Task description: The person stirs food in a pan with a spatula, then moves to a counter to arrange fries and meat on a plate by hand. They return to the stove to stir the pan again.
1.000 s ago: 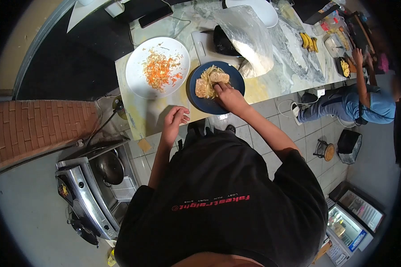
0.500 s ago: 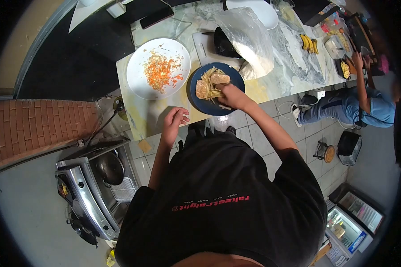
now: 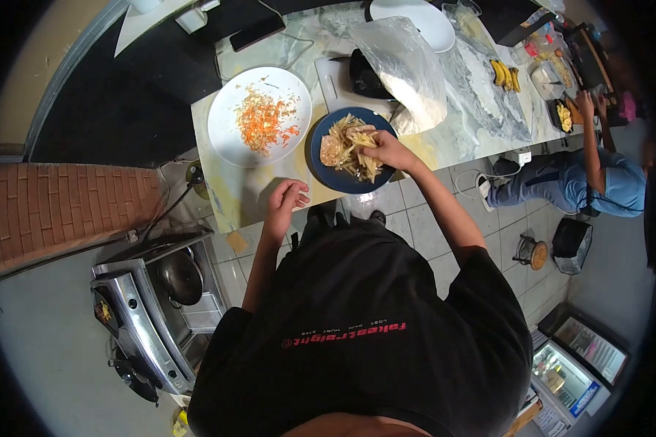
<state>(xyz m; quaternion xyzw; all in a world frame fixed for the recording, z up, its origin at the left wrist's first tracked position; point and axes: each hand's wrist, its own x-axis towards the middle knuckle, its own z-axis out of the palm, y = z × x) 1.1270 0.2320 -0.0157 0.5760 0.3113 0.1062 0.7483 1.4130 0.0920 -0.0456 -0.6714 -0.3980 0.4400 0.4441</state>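
Observation:
My right hand (image 3: 388, 151) is over the right side of a dark blue plate (image 3: 326, 175), its fingers closed on some pale yellow food strips (image 3: 364, 138). More of these strips lie heaped on the plate. Two speckled tan blocks (image 3: 334, 151) that look like tempeh rest there too, the right one partly covered by strips. My left hand (image 3: 288, 197) hovers by the counter's front edge, empty, its fingers loosely bent and a little apart. Left of the blue plate stands a white plate (image 3: 222, 138) with shredded orange and pale vegetables (image 3: 266, 120).
Behind the blue plate are a white cutting board (image 3: 332, 80), a black container (image 3: 364, 76) and a clear plastic bag (image 3: 404, 65) with white powder. Bananas (image 3: 503, 75) lie farther right. A person in a blue shirt (image 3: 616, 178) works at the far right. A stove (image 3: 142, 328) stands at lower left.
My right hand has risen slightly and moved right, and strips now show in its fingers. Strips have spread across the plate and over the right block. My left hand has barely moved.

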